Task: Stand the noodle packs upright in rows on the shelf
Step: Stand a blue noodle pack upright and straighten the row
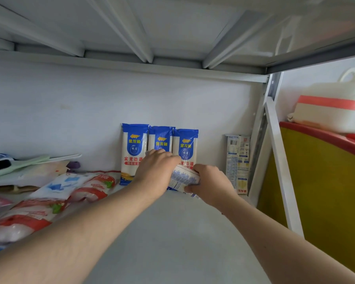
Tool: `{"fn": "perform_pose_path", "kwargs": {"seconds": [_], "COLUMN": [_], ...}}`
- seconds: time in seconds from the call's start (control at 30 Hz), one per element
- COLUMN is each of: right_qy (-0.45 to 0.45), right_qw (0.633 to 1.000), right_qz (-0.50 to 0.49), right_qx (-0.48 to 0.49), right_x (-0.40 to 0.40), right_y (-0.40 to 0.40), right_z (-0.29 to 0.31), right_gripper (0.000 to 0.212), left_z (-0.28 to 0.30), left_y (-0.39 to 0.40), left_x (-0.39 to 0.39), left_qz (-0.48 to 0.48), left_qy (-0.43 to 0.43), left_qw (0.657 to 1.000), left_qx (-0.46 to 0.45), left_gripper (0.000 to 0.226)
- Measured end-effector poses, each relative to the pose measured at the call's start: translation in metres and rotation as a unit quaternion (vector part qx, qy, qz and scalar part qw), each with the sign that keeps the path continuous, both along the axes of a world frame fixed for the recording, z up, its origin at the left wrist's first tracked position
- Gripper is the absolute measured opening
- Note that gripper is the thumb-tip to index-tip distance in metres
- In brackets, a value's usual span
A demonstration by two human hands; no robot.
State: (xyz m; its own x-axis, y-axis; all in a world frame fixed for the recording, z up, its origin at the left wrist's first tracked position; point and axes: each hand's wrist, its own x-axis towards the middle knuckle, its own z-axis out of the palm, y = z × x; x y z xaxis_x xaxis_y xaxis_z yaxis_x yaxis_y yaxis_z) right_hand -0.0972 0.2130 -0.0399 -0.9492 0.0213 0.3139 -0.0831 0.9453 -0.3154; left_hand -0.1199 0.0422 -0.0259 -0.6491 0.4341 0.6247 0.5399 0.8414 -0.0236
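**Both hands on one noodle pack at the back of the shelf**

While reaching deep over the pale shelf (172,232), seen from the head camera: left hand (155,171) closed over the upper end of a noodle pack (182,178), fingers curled down across its top. Right hand (210,184) wrapped around the lower right side of the same pack, thumb pressed on its printed back face. Pack tilted, held just in front of three blue-topped noodle packs (134,152) that stood upright, side by side and touching, against the white back wall (70,119). One more pack (237,162) stood upright near the right corner, printed back facing out, apart from the row of three. Possibly a second pack under the held one, though hidden by the hands. Red-and-white packs (39,210) lay flat in a loose pile on the left of the shelf. Beyond the right upright (279,160), a yellow panel (320,191) with a white container (332,111) on top.
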Motion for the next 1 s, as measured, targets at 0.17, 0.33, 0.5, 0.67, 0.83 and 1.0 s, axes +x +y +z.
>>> {"fn": "perform_pose_path", "kwargs": {"seconds": [0.17,0.33,0.5,0.67,0.83,1.0], "right_qy": [0.016,0.022,0.011,-0.017,-0.018,-0.006], "right_qw": [0.986,0.943,0.86,0.847,0.845,0.853], "right_qz": [-0.02,0.009,0.041,0.053,0.041,0.028], "right_qx": [-0.166,-0.331,-0.509,-0.529,-0.533,-0.521], "right_x": [-0.004,-0.002,0.0,-0.003,-0.003,-0.005], "right_y": [0.008,0.006,0.0,0.002,-0.002,-0.003], "right_z": [-0.018,-0.018,-0.016,-0.023,-0.028,-0.027], "right_gripper": [0.025,0.026,0.019,0.028,0.028,0.026], "left_z": [-0.014,-0.032,-0.046,-0.055,-0.061,-0.059], "left_y": [0.001,0.017,0.018,0.021,0.02,0.022], "left_x": [-0.013,-0.012,-0.006,-0.007,-0.008,-0.007], "left_qz": [-0.019,-0.014,-0.097,-0.12,-0.11,-0.094], "left_qy": [0.086,-0.142,-0.436,-0.463,-0.446,-0.408], "left_qw": [0.99,0.892,0.742,0.746,0.768,0.789], "left_qx": [0.106,0.429,0.5,0.464,0.447,0.45], "left_gripper": [0.079,0.115,0.077,0.045,0.043,0.039]}}
